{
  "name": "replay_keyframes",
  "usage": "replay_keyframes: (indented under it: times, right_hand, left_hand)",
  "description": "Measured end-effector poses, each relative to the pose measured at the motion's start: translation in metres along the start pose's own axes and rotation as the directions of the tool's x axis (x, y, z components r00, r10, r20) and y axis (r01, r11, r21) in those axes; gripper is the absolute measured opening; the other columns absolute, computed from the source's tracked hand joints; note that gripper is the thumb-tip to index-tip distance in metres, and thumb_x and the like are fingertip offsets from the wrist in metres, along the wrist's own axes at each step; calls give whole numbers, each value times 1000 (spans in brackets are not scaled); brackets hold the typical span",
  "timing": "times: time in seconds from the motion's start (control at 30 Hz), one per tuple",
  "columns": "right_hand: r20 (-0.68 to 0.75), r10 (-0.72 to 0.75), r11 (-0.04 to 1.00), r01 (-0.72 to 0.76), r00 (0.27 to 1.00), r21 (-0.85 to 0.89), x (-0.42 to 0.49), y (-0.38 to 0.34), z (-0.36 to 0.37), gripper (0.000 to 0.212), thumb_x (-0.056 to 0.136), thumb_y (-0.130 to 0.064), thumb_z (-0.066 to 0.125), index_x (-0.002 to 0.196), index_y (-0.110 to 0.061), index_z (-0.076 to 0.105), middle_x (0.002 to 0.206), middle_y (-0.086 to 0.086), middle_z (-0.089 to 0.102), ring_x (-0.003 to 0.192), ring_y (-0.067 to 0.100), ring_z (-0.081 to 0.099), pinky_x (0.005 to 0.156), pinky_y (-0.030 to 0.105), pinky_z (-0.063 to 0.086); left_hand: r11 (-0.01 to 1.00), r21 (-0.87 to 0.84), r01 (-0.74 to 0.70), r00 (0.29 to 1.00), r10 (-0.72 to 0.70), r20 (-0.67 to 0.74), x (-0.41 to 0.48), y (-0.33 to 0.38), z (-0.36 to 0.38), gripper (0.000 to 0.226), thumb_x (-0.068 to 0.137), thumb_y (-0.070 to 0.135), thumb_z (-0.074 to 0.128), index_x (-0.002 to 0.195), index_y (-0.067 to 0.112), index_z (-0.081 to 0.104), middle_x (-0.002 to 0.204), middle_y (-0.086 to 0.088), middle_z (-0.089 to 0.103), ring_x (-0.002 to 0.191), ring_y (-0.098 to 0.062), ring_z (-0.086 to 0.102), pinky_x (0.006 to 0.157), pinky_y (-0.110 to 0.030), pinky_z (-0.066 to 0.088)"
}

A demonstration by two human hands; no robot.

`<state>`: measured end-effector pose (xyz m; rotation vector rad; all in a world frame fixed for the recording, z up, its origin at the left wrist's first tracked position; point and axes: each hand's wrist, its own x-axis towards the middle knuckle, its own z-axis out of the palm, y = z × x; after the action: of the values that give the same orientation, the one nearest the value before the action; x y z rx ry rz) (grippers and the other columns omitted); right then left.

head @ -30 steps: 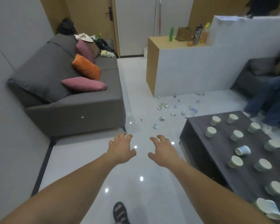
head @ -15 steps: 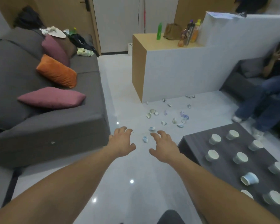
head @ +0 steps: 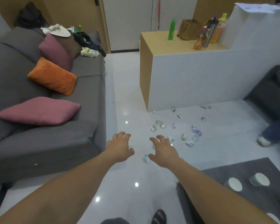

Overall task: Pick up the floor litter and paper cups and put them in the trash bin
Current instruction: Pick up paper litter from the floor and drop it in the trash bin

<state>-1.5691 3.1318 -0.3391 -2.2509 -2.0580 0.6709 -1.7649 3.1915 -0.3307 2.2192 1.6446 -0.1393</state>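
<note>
Left hand and right hand are extended side by side at frame centre, palms down, above the floor. Fingers of both are spread and released, grasping nothing. Litter lies scattered on the floor, centre to centre right. One blue scrap lies just beside the right hand. Cups stand on the bench, lower right.

The left hand and right hand stretch out empty, fingers spread, just right of the grey sofa; crumpled litter lies scattered farther right of it.
</note>
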Motion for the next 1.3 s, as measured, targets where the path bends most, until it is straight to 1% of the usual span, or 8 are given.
replay_keyframes:
  times: [0.23,0.37,0.57,0.7,0.83,1.0,1.1,1.3]
  right_hand:
    - [98,-15,1000,16,995,-10,96,33,-20,73,88,-41,60,150,-28,24,155,4,19,138,28,25,104,41,39]
    - [163,-1,1000,5,987,-26,161,41,-15,75,87,-39,60,151,-27,22,156,5,18,139,28,24,104,40,39]
    - [232,66,998,-59,970,-36,263,50,8,75,88,-45,58,150,-28,22,156,2,19,138,25,26,103,38,40]
    - [305,100,995,-87,947,-55,327,68,50,77,87,-47,58,151,-28,20,155,2,18,138,24,25,104,38,39]
    - [400,146,989,-142,905,-39,394,98,126,82,84,-52,60,151,-30,17,156,0,17,139,23,25,103,40,40]
    - [481,123,992,-88,868,-96,463,145,261,84,83,-55,60,150,-29,16,157,0,16,138,25,29,100,42,45]
    - [530,115,988,-40,840,-151,486,178,350,86,83,-58,59,149,-28,14,157,2,14,137,27,30,100,48,45]
    - [567,140,981,-38,812,-188,500,231,502,93,81,-58,64,150,-24,12,155,4,16,134,29,31,96,44,43]
  left_hand:
    - [996,-52,77,996,-74,51,95,12,-9,68,85,43,53,145,24,27,152,-2,23,137,-26,23,105,-47,30]
    - [995,-74,64,992,-55,118,160,-1,-4,69,85,44,53,145,24,26,152,-2,22,137,-27,22,106,-47,29]
    - [994,-84,76,971,-54,233,270,-30,16,70,85,45,53,146,24,26,153,-3,24,137,-27,24,105,-47,31]
    - [983,-131,126,952,-82,295,321,-54,56,67,85,45,52,145,24,29,151,-1,27,135,-25,27,105,-45,32]
    - [956,-153,252,903,-176,393,372,-90,132,67,86,45,52,145,23,30,150,-2,29,135,-26,27,107,-43,33]
    - [858,-229,459,826,-317,465,429,-115,260,68,86,43,55,146,22,30,149,-3,31,134,-25,29,107,-42,33]
    - [816,-279,506,800,-324,505,456,-127,346,67,87,42,55,146,22,31,149,-4,32,135,-25,28,109,-42,32]
    - [772,-285,568,741,-329,585,478,-155,489,66,87,41,56,146,24,30,149,-2,30,136,-24,28,109,-44,33]
